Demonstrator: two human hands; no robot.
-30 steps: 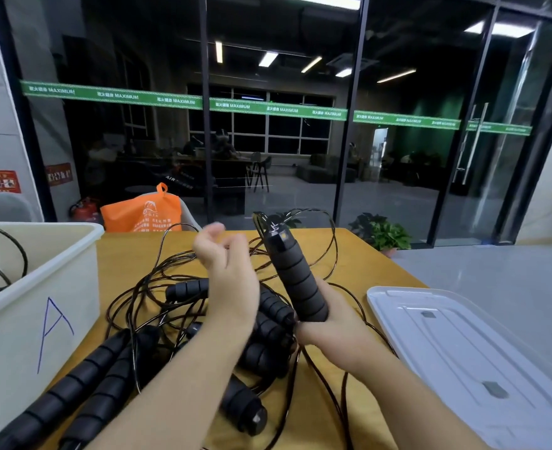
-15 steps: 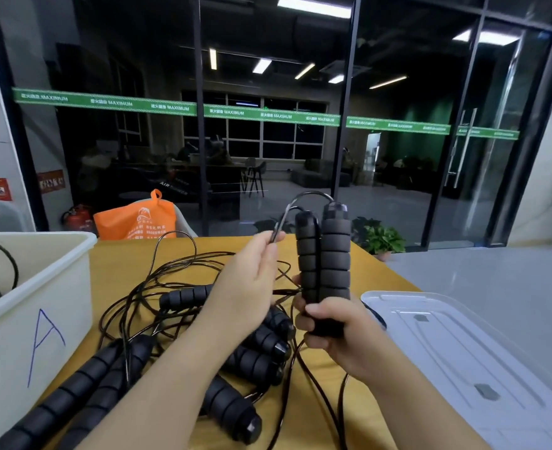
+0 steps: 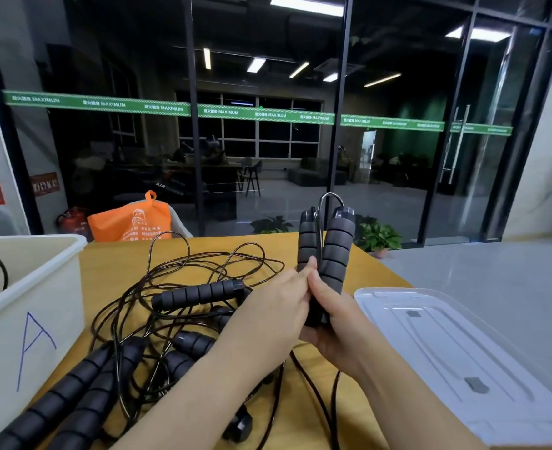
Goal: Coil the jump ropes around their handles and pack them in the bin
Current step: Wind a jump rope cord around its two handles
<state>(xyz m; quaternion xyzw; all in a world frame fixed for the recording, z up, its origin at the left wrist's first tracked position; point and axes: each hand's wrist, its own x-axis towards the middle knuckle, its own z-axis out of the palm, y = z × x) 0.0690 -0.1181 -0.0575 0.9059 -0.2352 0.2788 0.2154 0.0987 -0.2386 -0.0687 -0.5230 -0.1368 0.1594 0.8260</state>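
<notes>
Where the yellow surface (image 3: pixel 122 264) meets its left edge stands the white bin (image 3: pixel 31 306), marked "A", with a clear lid (image 3: pixel 463 352) at the right edge. Between them lies a tangle of jump ropes (image 3: pixel 170 319): thin, springy cords, probably slick, and ribbed foam handles that look light and grippy. Above the tangle, the right hand (image 3: pixel 336 319) wraps the lower ends of one upright handle pair (image 3: pixel 326 251); the left hand (image 3: pixel 278 306) pinches its cord (image 3: pixel 317 241) against them. Judged best grasped at the foam.
</notes>
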